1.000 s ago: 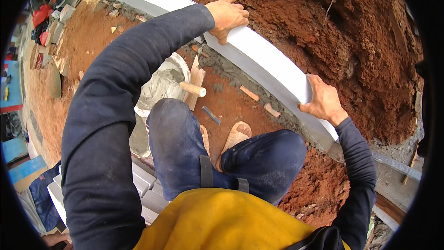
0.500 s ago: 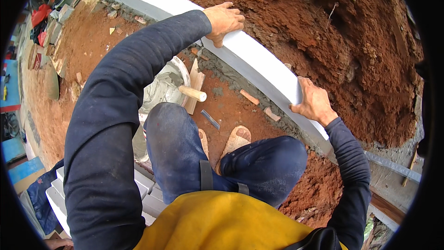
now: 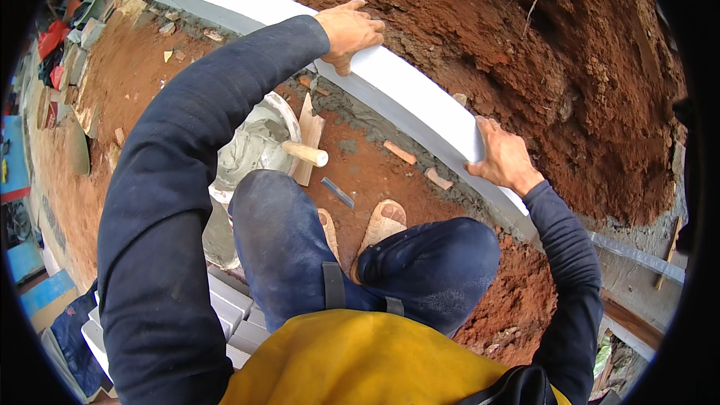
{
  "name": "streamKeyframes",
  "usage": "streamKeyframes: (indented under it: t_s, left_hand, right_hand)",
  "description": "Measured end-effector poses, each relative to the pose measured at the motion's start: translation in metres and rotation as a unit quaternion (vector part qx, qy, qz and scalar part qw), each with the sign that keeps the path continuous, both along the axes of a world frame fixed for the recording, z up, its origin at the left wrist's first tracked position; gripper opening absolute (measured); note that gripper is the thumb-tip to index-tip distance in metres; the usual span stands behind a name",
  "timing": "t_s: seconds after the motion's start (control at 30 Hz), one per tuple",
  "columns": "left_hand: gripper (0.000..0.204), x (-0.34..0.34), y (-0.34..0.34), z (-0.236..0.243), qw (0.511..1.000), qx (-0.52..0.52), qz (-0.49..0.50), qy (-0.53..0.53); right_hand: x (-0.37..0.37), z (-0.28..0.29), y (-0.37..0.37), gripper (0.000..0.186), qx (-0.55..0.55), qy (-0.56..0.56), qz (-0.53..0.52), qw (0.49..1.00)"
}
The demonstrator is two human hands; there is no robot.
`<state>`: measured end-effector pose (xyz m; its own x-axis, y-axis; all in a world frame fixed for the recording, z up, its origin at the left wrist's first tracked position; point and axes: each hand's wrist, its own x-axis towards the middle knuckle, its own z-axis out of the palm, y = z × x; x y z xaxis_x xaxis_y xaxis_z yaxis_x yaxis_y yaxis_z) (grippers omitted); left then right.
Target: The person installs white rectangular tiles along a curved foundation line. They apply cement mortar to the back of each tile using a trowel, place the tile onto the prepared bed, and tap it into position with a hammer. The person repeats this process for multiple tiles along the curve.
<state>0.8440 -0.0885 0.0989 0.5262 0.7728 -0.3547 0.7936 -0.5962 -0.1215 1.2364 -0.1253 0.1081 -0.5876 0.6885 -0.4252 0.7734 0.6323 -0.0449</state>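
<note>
A low row of white blocks [image 3: 225,1] curves across the upper view beside a bank of red earth. My left hand [image 3: 351,34] grips the top of a white block [image 3: 420,94] near its left end, thumb on the near face and fingers over the far edge. At that block's right end my right hand [image 3: 504,154] is clamped over the top in the same way. Grey mortar [image 3: 360,109] shows along the foot of the row. A bucket [image 3: 289,116] of wet mortar stands left of my knees, and a wooden handle [image 3: 306,154] sticks out over its rim.
Broken brick pieces [image 3: 400,152] and a short dark strip [image 3: 337,192] lie near my feet. A wooden board [image 3: 309,135] leans by the bucket. White blocks [image 3: 229,300] are stacked at lower left. A marked metal strip [image 3: 637,256] lies at right.
The view has shifted slightly, so the block row and both hands appear a little further left. Both hands keep their hold on the white block.
</note>
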Motion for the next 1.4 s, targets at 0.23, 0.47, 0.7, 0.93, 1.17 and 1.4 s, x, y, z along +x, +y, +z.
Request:
streamKeyframes:
  t_s: [0.23, 0.47, 0.7, 0.93, 1.17, 1.4]
  left_hand:
    - [0.093, -0.007, 0.005, -0.016, 1.000, 0.013, -0.018, -0.016]
    - [0.098, -0.012, -0.012, -0.013, 0.993, 0.063, -0.064, -0.070]
    - [0.093, -0.022, -0.018, -0.017, 0.992, 0.038, -0.015, -0.117]
    - [0.086, -0.035, -0.047, -0.043, 0.978, 0.075, 0.044, -0.188]
    - [0.076, -0.047, -0.061, -0.077, 0.972, 0.149, 0.058, -0.173]
    - [0.069, -0.052, -0.066, -0.099, 0.958, 0.194, 0.064, -0.202]
  right_hand:
    - [0.005, -0.011, 0.003, 0.095, 0.014, 0.009, 0.021, 1.000]
    - [0.020, -0.018, -0.010, 0.096, 0.045, 0.041, 0.011, 0.998]
    - [0.124, 0.025, -0.066, 0.067, 0.230, 0.340, -0.217, 0.886]
    - [0.155, -0.111, -0.134, 0.074, 0.023, 0.569, -0.721, 0.394]
    - [0.151, -0.180, -0.102, 0.065, -0.058, 0.724, -0.629, 0.278]
    - [0.152, -0.182, -0.099, 0.052, -0.053, 0.748, -0.600, 0.278]
